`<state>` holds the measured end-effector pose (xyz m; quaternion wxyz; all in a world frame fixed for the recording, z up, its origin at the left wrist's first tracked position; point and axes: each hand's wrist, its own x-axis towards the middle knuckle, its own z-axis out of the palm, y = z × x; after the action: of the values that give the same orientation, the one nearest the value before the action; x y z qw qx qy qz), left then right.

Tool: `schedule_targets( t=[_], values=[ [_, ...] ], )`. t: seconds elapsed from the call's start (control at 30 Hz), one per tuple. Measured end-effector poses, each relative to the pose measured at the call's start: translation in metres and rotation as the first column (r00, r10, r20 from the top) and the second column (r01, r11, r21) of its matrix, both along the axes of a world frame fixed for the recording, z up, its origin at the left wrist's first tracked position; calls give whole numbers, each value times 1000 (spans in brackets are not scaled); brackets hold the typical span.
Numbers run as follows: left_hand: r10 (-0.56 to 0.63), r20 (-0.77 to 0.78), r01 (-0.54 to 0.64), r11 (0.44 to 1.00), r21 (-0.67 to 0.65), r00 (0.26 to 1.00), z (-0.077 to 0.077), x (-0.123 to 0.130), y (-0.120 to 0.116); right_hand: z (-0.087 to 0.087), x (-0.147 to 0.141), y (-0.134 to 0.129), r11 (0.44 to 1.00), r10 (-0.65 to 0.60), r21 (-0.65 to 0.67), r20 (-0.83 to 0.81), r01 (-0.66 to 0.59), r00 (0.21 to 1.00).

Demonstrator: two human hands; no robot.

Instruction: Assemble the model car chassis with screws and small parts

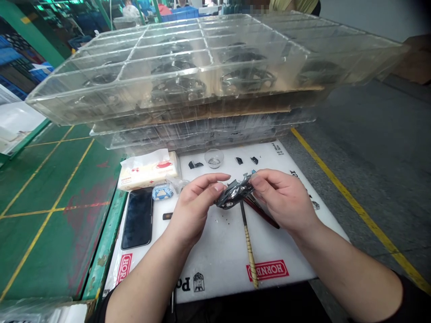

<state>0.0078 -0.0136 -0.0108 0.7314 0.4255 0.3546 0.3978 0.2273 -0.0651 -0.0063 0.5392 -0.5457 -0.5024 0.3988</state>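
Dark part [232, 194]: we see it raised above the white worktop [215, 244], between the two hands, with openings and shiny patches on it
Left hand [193, 204]: thumb and fingers pinched on one end of the part
Right hand [286, 197]: fingertips clamped on the other end, so the hands are apart with the part bridging them
Worktop print: upside down to us, black lettering and a red label [269, 270] reading HORNB
Under the hands: a stick with a pale wrapped handle [249, 251] lies toward us, and a dark red tool [264, 213] slants beside it
Far side of the worktop: a small clear cup [221, 160] with something grainy inside, two black scraps [195, 165] to its left, two black bits [239, 160] to its right
Left edge: a tissue pack [148, 174], a phone [137, 219] face up, and a blue-and-white packet [163, 192] between pack and hand
Clear trays [90, 102]: stacked beyond the worktop, dark pieces showing in the top one's compartments
Green table [30, 179]: on our left, crossed by yellow lines
Grey floor [370, 134]: on our right, with a yellow stripe [357, 229]
Room behind: green posts, blue bins, and people partly seen
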Motion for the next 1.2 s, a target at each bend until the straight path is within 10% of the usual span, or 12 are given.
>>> schedule_targets(
  t=[0.43, 0.6, 0.8, 1.2],
  values=[
    [-10, -67, 27, 970, 243, 998, 0, -4, -1, -8, 6, 3, 998, 46, -48, -33, -48, 998],
    [176, -346, 86, 776, 625, 922, 1, -4, -7, -10, 5, 3, 988, 130, -84, -42, -133, 991],
    [261, -396, 165, 614, 771, 880, 1, -2, -9, -11, 4, 4, 989, 126, -81, -5, -126, 992],
    [231, -382, 160, 635, 756, 895, 6, 2, -15, -9, 2, 2, 993, 81, -101, 167, -65, 983]
  ],
)
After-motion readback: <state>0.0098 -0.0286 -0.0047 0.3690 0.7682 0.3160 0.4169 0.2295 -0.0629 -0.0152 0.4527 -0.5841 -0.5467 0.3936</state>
